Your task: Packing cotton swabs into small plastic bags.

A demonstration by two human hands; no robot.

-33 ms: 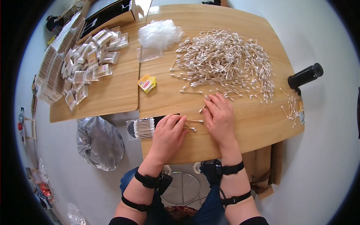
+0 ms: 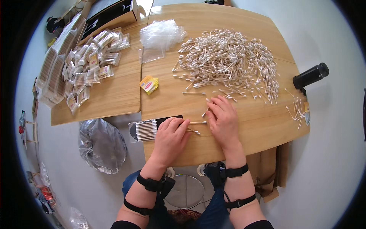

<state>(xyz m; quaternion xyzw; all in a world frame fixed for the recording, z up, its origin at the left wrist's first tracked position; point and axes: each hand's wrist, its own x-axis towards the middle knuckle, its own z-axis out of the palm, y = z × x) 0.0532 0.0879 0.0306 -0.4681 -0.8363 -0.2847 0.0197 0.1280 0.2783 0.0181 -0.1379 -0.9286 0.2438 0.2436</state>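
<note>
My left hand (image 2: 170, 136) rests at the table's near edge with its fingers curled together. Cotton swabs (image 2: 198, 123) poke out to the right from under its fingertips. Left of the hand lies a small clear bag (image 2: 132, 126) with a neat row of cotton swabs (image 2: 146, 130). It overlaps a flat black piece (image 2: 176, 117) that the hand partly covers. My right hand (image 2: 224, 123) is a little farther right, fingers bent, with a single cotton swab (image 2: 206, 110) between thumb and fingertips. The undersides of both hands are hidden.
Beyond my hands spreads a big heap of loose swabs (image 2: 228, 57). Yellow cards (image 2: 149, 84) and empty clear bags (image 2: 162, 36) lie to its left. Filled swab packs (image 2: 91, 63) pile up at far left. A black cylinder (image 2: 310, 76) and stray swabs (image 2: 296, 110) are at the right edge.
</note>
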